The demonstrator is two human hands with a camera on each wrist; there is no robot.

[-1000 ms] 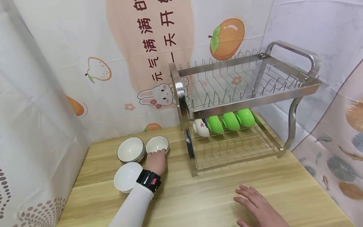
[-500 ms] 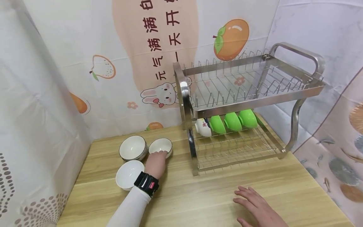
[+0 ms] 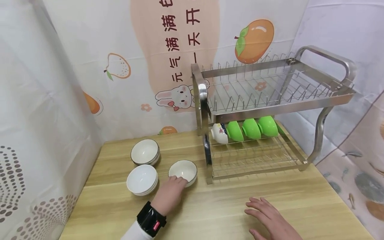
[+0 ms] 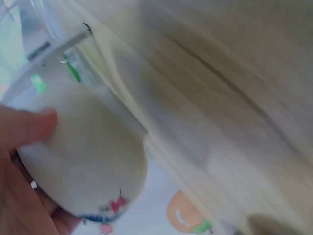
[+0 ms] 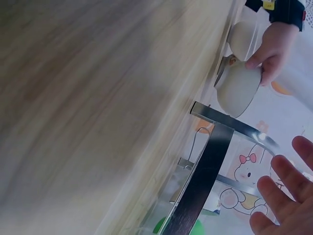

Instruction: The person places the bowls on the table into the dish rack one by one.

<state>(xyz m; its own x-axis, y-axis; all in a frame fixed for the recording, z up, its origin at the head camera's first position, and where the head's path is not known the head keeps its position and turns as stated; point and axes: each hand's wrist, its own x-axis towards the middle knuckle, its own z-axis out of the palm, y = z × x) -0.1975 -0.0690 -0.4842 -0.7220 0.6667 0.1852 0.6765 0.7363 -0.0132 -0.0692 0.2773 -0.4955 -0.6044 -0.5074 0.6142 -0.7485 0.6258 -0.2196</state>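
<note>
My left hand (image 3: 169,195) grips the near rim of a cream bowl with a dark rim (image 3: 183,170), left of the rack. In the left wrist view the thumb lies over the pale surface of the bowl (image 4: 93,152), with fingers at its edge and a red flower low on it. The right wrist view has this bowl (image 5: 239,90) tilted in the left hand (image 5: 276,51). My right hand (image 3: 270,215) holds nothing; its fingers are spread and relaxed over the table at the front right.
A two-tier metal dish rack (image 3: 282,107) stands right of the bowl. Several green bowls (image 3: 252,129) and a white patterned bowl (image 3: 220,134) sit on edge in its lower tier. Left are stacked white bowls (image 3: 142,180) and stacked dark-rimmed bowls (image 3: 145,151) on the wooden table (image 3: 99,206).
My left hand has drawn the cream bowl toward the front and right, away from the stacked bowls. The view has shifted slightly left. My right hand stays nearly where it was.
</note>
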